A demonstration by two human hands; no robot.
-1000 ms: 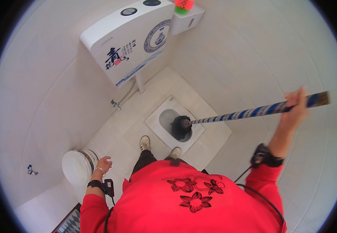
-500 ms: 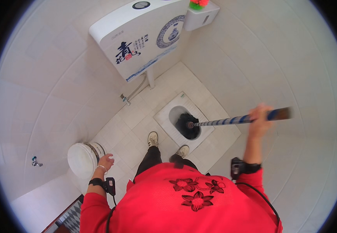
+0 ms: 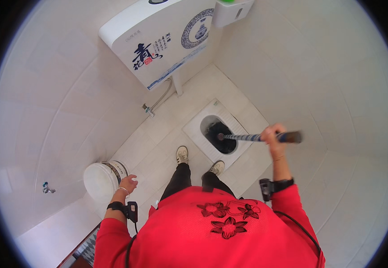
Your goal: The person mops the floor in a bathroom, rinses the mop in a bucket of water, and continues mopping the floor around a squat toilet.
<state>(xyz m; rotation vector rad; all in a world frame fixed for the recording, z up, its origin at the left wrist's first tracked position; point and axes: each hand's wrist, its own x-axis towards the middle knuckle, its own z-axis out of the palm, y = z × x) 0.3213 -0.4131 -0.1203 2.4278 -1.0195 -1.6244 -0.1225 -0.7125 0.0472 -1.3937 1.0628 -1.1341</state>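
Note:
My right hand (image 3: pixel 272 137) is wrapped round the upper part of a striped blue-and-silver mop handle (image 3: pixel 246 137). The handle slants down to the left, its brown end sticking out past my fist. Its dark mop head (image 3: pixel 226 145) lies inside the bowl of a white squat toilet (image 3: pixel 194 128), so its exact shape is hard to make out. Out to the left, my left hand (image 3: pixel 128 183) hangs with loosely bent fingers and holds nothing. It is near a white bucket (image 3: pixel 99 181) on the floor.
A white cistern (image 3: pixel 167 53) hangs on the far wall, with a hose and valve (image 3: pixel 149 110) below it. Beside it is a white wall box (image 3: pixel 232 15). A tap (image 3: pixel 47 188) sticks out of the left wall. My shoes (image 3: pixel 182 154) stand just before the toilet.
My right hand and the mop's upper end have moved left, leaving the handle looking shorter. The mop head stays in the bowl. My left hand still holds nothing; the whole view has shifted slightly.

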